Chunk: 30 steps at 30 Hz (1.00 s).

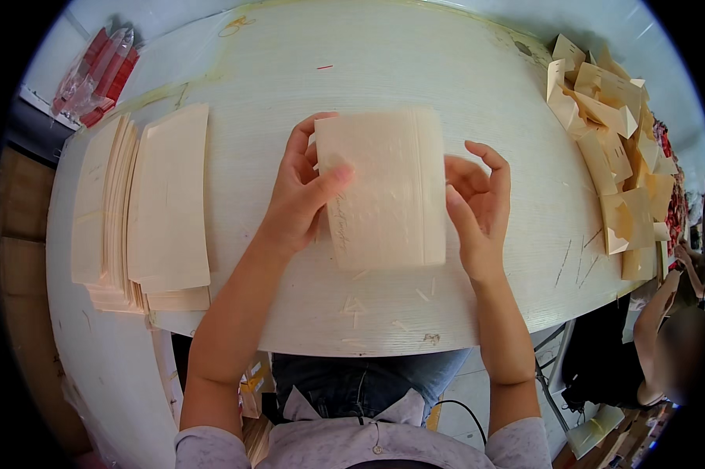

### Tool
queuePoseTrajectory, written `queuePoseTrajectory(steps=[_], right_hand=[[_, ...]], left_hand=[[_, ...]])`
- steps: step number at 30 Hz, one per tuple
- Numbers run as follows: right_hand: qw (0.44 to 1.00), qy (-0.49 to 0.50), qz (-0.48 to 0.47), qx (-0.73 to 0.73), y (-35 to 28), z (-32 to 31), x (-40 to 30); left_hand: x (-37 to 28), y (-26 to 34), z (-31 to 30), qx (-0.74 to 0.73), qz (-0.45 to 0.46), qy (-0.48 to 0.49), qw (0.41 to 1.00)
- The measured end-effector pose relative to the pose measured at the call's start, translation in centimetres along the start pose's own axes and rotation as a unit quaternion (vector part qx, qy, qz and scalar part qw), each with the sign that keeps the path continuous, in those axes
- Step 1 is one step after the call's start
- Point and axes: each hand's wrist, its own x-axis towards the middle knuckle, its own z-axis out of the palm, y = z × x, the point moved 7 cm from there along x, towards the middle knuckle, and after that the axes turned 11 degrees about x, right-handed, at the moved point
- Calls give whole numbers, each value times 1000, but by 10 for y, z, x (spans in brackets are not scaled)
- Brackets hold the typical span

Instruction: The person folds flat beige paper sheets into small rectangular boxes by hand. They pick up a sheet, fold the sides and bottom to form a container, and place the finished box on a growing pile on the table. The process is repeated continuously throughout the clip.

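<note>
A cream-coloured sheet of card is held up over the table in front of me. It bears a line of script near its left edge, and a crease runs down near its right side. My left hand grips the left edge, with the thumb on the front and the fingers mostly hidden behind. At the right edge is my right hand, its fingers curled and apart, the thumb tip close to the card. Whether it touches the card I cannot tell. Several thin paper strips lie below the card.
Flat cream card stacks stand at the left of the white table. Red items in clear plastic lie at the far left. Folded cream card pieces are heaped at the right. Another person sits beyond them.
</note>
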Motion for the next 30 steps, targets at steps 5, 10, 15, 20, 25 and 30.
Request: queuePoseTrajectory(steps=[5, 10, 15, 20, 25, 30], right_hand=[[962, -56, 58, 262, 1, 2, -6], [981, -57, 33, 181, -4, 4, -9], [986, -13, 59, 157, -5, 13, -8], [997, -17, -18, 76, -9, 7, -11], [993, 23, -3, 120, -12, 8, -10], [985, 13, 14, 172, -6, 2, -7]], left_hand=[[-5, 17, 5, 81, 38, 27, 996], [-14, 42, 10, 238, 128, 74, 960], [-18, 47, 14, 262, 125, 75, 954], [-20, 52, 19, 305, 196, 75, 929], [-21, 51, 19, 290, 223, 76, 928], [-21, 49, 20, 326, 245, 74, 910]])
